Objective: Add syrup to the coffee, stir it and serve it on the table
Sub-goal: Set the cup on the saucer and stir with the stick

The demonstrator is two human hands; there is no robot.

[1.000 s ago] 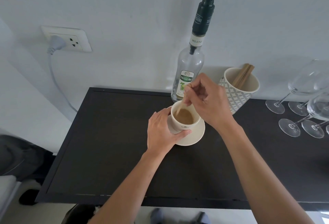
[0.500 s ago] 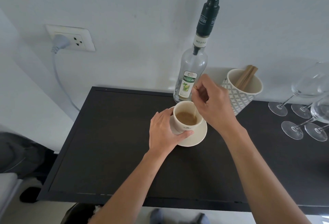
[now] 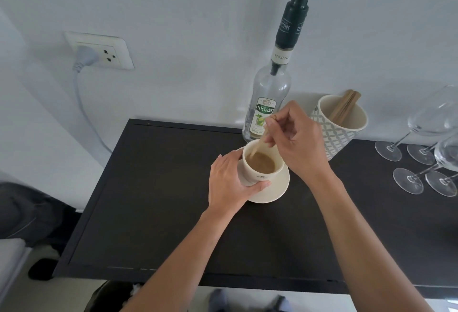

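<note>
The dark worktop (image 3: 153,202) stands against a white wall (image 3: 188,14) fitted with a socket plate (image 3: 99,50), one plug inserted. At the back edge stands a clear Teisseire Mojito syrup bottle (image 3: 269,103) with a black pump. To its right is a patterned cup (image 3: 338,126) holding wooden sticks, and further right a group of wine glasses (image 3: 431,153). A cream saucer (image 3: 277,190) rests on the worktop in front of the bottle and carries a cream coffee cup (image 3: 260,170) holding light brown coffee. The left hand (image 3: 229,183) has its grip closed around the cup's left side. The right hand (image 3: 295,140) pinches a wooden stirrer (image 3: 257,147), its lower end dipped in the coffee.
</note>
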